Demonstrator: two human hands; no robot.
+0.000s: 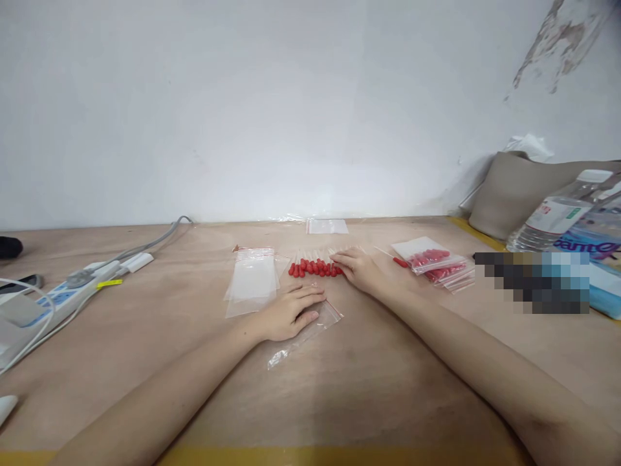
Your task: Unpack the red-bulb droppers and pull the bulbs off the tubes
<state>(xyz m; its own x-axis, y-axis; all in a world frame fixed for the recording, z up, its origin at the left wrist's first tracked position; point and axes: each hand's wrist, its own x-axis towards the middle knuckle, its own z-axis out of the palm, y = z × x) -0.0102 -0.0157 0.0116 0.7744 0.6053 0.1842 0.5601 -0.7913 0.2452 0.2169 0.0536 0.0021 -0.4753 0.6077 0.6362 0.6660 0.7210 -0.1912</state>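
Note:
My left hand lies flat with its fingers stretched out on a clear zip bag, pressing it against the table. Just beyond it is a row of thin white sticks with red tips, the tips pointing toward me. My right hand rests over the right end of that row, fingers extended and touching the sticks; its palm side is hidden. Left of the row lies a stack of flat zip bags. To the right, zip bags filled with red-tipped sticks are piled, with one loose red-tipped stick beside them.
A power strip with cables runs along the left. On the right stand a clear water bottle, a grey-brown bag and a blue package. A small white packet lies near the wall.

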